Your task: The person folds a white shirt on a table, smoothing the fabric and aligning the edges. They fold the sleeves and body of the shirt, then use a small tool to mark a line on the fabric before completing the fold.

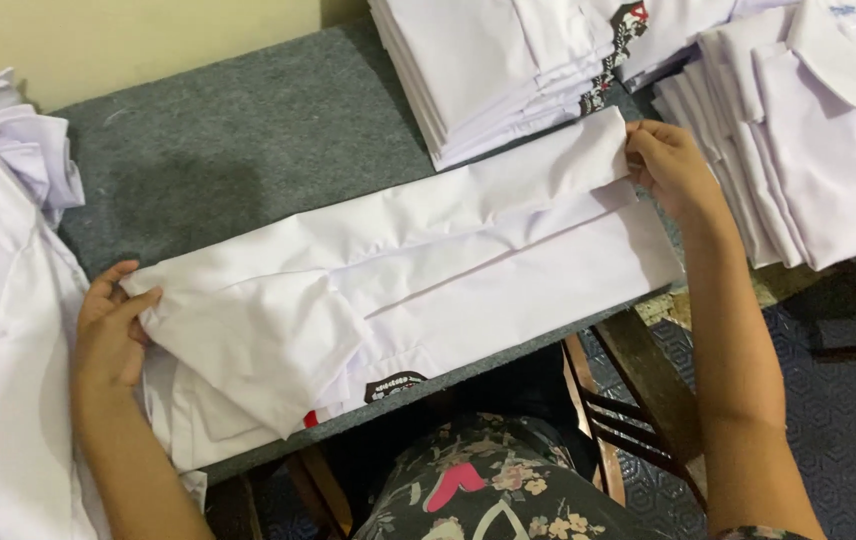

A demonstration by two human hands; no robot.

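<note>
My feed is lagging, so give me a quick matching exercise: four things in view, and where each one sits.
1. left hand
2. right hand
3. folded shirt stack
4. loose white pile

a. far side of the grey table
b. gripping the shirt at its sleeve end
c. left edge of view
d. pinching the shirt's other end

Pairs: 1-b, 2-d, 3-a, 4-c
</note>
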